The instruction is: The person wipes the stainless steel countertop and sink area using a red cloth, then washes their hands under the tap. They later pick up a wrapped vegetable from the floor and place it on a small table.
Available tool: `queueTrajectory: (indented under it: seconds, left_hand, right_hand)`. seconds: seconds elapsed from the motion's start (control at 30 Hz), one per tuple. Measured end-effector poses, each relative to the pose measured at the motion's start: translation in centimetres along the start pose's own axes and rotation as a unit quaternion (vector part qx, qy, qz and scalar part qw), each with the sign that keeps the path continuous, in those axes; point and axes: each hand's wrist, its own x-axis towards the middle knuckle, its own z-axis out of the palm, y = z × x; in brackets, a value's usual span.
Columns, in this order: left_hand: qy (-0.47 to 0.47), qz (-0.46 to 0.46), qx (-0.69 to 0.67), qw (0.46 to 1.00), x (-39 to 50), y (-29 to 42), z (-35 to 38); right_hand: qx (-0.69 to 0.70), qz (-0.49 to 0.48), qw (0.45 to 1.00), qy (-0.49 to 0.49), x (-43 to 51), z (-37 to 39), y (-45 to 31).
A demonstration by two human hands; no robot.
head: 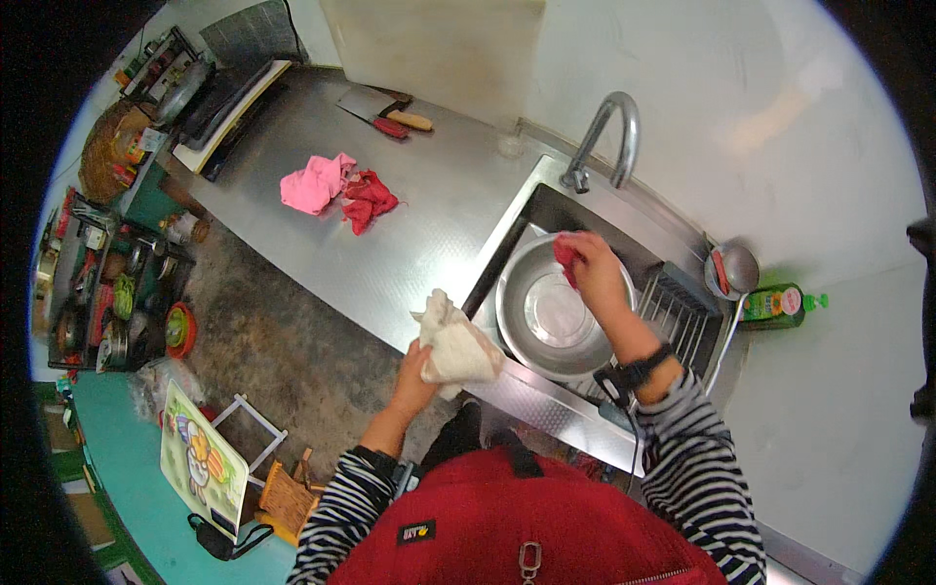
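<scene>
My left hand (415,376) grips a cream-coloured cloth (457,344) over the front edge of the steel counter, left of the sink. Over the far right part of a steel basin (515,322) is my right hand (596,274), its fingers closed on a small red cloth (564,254). The basin sits inside the sink (537,208), and its pale bottom shows. On the counter (431,212) lie a crumpled pink cloth (314,186) and a dark red cloth (369,201), touching each other.
A chrome faucet (627,139) arches behind the sink. Right of the basin are a wire rack (676,311), a metal bowl (738,269) and a green pump bottle (771,306). A cleaver (409,119) and a red-handled knife (389,128) lie at the counter's back. Crowded shelves (110,292) stand left.
</scene>
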Motion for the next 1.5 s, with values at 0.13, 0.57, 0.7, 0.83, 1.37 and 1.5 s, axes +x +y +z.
queueTrajectory:
  seconds: [0.13, 0.57, 0.7, 0.83, 1.37, 1.5]
  left_hand:
    - [0.013, 0.000, -0.002, 1.000, -0.1, -0.3, 0.1]
    - [-0.028, -0.047, -0.066, 0.996, 1.0, -1.0, -0.3]
    - [-0.041, -0.050, -0.086, 0.994, 1.2, -1.2, -0.4]
    - [-0.055, -0.079, -0.095, 0.991, 1.0, -1.9, 0.0]
    - [-0.056, -0.016, -0.055, 0.997, 0.6, -2.3, -0.4]
    - [-0.053, -0.012, -0.061, 0.997, 0.8, -1.5, -0.8]
  right_hand:
    - [-0.076, 0.007, 0.997, -0.010, 9.3, 9.3, 3.8]
    - [-0.341, 0.212, 0.902, -0.160, 18.4, 16.0, 9.6]
    - [-0.321, 0.165, 0.928, -0.094, 17.1, 16.0, 10.0]
    - [-0.264, 0.149, 0.952, -0.032, 13.2, 14.7, 9.5]
    - [-0.199, 0.274, 0.938, -0.079, 6.8, 7.7, 12.7]
    - [-0.261, 0.208, 0.943, 0.004, 5.3, 3.5, 15.5]
